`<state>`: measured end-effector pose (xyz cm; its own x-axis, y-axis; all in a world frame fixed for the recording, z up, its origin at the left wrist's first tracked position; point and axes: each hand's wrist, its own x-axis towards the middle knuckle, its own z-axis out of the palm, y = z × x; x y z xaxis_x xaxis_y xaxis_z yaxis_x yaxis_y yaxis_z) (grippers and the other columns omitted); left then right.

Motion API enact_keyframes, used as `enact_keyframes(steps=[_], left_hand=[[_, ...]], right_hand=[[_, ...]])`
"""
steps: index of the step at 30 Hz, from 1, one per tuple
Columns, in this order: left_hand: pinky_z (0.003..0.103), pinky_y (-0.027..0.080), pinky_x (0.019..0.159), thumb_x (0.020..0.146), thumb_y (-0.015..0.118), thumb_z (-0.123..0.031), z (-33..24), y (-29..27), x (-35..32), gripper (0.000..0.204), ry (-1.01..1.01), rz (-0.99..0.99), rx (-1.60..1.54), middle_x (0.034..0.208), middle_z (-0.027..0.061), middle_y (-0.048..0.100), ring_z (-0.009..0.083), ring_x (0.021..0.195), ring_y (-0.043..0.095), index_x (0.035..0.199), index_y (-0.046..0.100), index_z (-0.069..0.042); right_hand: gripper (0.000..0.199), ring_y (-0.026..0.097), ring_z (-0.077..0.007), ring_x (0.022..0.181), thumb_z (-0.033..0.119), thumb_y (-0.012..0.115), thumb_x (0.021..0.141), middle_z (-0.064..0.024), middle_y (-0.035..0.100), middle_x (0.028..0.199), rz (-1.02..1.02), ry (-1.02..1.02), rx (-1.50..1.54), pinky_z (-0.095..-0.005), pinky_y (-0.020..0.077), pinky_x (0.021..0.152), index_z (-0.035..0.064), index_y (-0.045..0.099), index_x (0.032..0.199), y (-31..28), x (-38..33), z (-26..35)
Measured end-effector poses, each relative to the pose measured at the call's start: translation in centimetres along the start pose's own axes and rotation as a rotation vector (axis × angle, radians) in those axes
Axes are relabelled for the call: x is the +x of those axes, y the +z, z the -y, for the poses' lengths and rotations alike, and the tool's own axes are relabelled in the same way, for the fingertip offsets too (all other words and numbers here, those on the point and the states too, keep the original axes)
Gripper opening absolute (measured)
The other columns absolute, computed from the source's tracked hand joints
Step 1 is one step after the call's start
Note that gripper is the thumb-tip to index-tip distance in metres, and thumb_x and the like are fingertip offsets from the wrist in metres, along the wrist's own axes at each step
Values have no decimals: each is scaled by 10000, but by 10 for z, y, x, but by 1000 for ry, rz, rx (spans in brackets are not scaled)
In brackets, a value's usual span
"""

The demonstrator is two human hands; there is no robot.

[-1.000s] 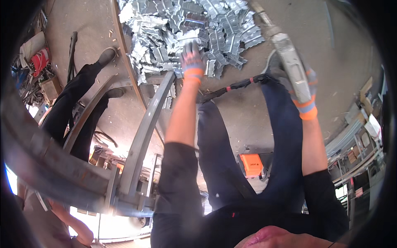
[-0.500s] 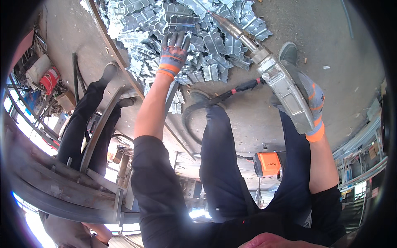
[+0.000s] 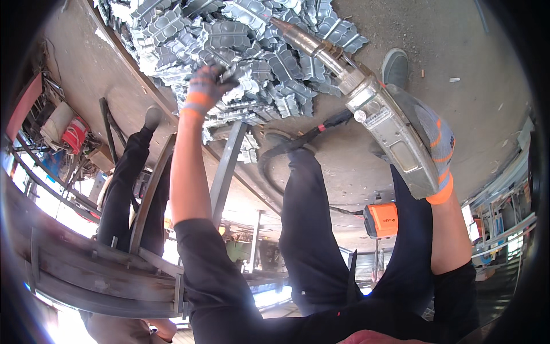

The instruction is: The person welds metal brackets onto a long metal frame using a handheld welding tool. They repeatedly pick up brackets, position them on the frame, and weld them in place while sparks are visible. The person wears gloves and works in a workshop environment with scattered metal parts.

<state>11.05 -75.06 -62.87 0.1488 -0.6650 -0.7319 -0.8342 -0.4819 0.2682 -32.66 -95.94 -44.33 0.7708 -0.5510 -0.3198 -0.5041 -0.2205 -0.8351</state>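
My right hand, in a grey and orange glove, is wrapped round a handheld welding gun with a silver body. Its tapered, copper-coloured nozzle points up and left over a pile of stamped silver metal pieces, ribbed and scallop-edged. A thick black cable curves from the gun down to the floor. At the pile's lower left, my left hand in a matching glove is over the pieces. Its fingers look bent but are smeared by motion, so whether it grips a piece cannot be told.
A long rusty metal bar borders the pile on the left. A grey steel bar slants below it. Another person's dark-trousered legs are at left, behind curved steel beams. An orange machine shows between my legs.
My left hand has moved left and slightly down across the pile, its fingers going from stretched out to bent. In the picture, the gun's nozzle has shifted slightly left, still in my right hand.
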Motion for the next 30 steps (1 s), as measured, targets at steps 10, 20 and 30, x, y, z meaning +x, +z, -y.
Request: enact_keyframes(steps=[10, 20, 30], left_hand=[[575, 336, 1254, 715, 897, -315, -12, 100, 2, 434, 413, -204, 409, 1606, 139, 499, 353, 1499, 465, 1113, 777, -192], [586, 395, 1171, 701, 951, -445, -47, 92, 0, 1095, -122, -105, 300, 1622, 147, 482, 375, 1437, 510, 1637, 451, -172], [573, 424, 1159, 648, 989, -440, -36, 120, -18, 1055, -145, -298, 249, 1442, 190, 561, 396, 1367, 547, 1521, 501, -103]], right_hand=[[660, 754, -273, 1051, 83, 911, 769, -135, 757, 1223, -1, -13, -11, -363, 606, 904, 22, 672, 1381, 4, 2, 0], [594, 757, -301, 1056, 106, 886, 790, -143, 757, 1220, -21, -65, -13, -373, 606, 911, 22, 691, 1345, 10, 8, -4], [531, 759, -329, 1061, 128, 862, 810, -151, 757, 1217, -18, -128, -28, -384, 606, 918, 23, 711, 1308, 13, 9, -13]])
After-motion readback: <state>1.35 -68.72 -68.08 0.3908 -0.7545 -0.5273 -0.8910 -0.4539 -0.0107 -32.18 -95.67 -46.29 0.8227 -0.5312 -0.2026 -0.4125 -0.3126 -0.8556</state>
